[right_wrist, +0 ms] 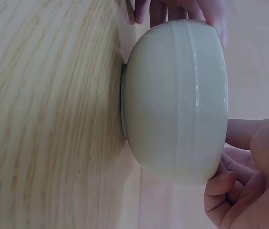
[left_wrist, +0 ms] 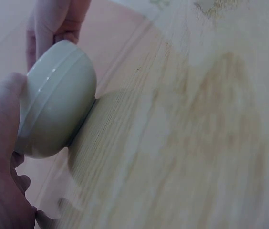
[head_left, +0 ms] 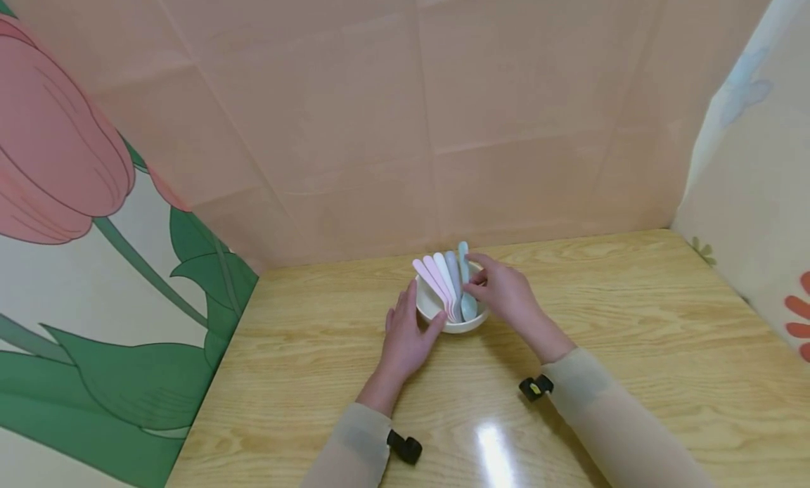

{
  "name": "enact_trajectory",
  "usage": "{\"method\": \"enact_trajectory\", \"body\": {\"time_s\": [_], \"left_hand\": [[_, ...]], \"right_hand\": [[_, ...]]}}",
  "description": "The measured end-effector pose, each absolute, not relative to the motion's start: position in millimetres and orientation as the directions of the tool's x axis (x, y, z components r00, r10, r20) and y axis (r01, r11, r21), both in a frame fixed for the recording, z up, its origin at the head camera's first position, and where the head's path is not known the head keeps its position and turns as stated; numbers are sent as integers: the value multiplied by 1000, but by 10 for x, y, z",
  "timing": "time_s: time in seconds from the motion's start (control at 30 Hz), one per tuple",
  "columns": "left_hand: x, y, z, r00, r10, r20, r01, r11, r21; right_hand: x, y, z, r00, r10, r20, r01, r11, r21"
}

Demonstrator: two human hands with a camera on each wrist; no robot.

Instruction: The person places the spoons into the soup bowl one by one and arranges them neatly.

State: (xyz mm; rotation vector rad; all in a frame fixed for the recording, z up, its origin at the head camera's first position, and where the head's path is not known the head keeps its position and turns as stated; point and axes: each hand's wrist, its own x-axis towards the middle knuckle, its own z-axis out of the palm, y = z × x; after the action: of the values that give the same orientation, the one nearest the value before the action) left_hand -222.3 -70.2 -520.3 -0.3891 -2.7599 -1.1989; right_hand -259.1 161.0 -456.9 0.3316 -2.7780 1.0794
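Note:
A white bowl (head_left: 457, 328) stands on the table, its smooth outer wall (left_wrist: 65, 102) seen from the side in both wrist views. Several spoons lean in it with handles up: two pink, one white (head_left: 443, 263), one grey-blue (head_left: 451, 263) and a light blue spoon (head_left: 468, 306) on the right. My left hand (head_left: 405, 337) holds the bowl's left side, thumb near the front rim and fingers around the wall. With thumb and forefinger, my right hand (head_left: 504, 291) pinches the light blue spoon at the right rim. The bowl's wall hides the spoons in the wrist views.
The wood-grain table (head_left: 304, 375) meets a pinkish-beige covered wall (head_left: 329, 136) just behind the bowl. A tulip-patterned panel (head_left: 145, 284) borders the left side, and a pale patterned panel (head_left: 759, 214) the right. Black wrist devices (head_left: 405, 447) sit at both cuffs.

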Motion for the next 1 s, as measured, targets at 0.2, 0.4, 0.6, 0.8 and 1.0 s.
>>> {"method": "enact_trajectory", "body": {"time_s": [0.2,0.4,0.6,0.8,1.0], "left_hand": [[-2229,-700,-5212,-963,188,192,269,657,704],[-2236,-699,-5219,-964,189,190,267,658,704],[-2233,-696,-5217,-964,187,190,266,664,699],[-2234,-686,-5220,-963,188,191,268,665,698],[-2241,-692,-5214,-964,188,189,266,664,698]], "right_hand": [[-2597,1589,-4559,-967,-155,204,-252,726,-640],[-2605,1565,-4564,-965,-161,206,-256,750,-610],[-2607,1531,-4563,-965,-172,199,-256,778,-574],[-2593,1511,-4575,-961,-173,217,-265,808,-527],[-2593,1505,-4585,-961,-173,215,-264,803,-535]]}}
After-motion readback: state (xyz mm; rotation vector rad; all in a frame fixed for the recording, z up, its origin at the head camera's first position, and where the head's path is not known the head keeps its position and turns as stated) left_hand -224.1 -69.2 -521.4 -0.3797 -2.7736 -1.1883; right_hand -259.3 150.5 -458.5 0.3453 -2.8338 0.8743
